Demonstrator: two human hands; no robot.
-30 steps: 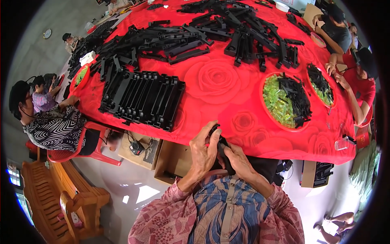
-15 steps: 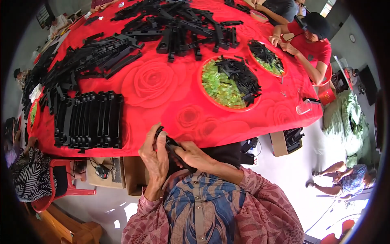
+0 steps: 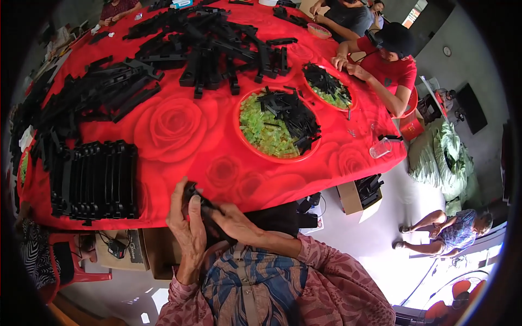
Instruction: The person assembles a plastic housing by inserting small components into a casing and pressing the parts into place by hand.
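Note:
Close to my body, at the table's near edge, both hands hold a long black plastic part [image 3: 208,209]. My left hand [image 3: 186,220] grips its far end, thumb on top. Fingers of my right hand [image 3: 235,223] are closed round its nearer stretch; the lower end is partly hidden by the hand and dark cloth below. To the left, a neat row of similar black parts [image 3: 97,182] stands side by side on the red rose-patterned tablecloth [image 3: 190,149]. Beyond my right hand sits a red-rimmed basin [image 3: 280,160] with translucent green pieces [image 3: 258,130] and small black strips [image 3: 293,117].
A large heap of black parts [image 3: 212,51] spreads over the far table. Another basin [image 3: 350,106] lies before a co-worker in red [image 3: 383,70]. A clear cup [image 3: 379,148] lies near the right edge. Below are a box of black parts [image 3: 349,198] and a red chair [image 3: 81,276].
The whole view has shifted, so the table and its things appear further left, the nearer ones lower. My hands keep their hold on the black plastic part, with little change in grip.

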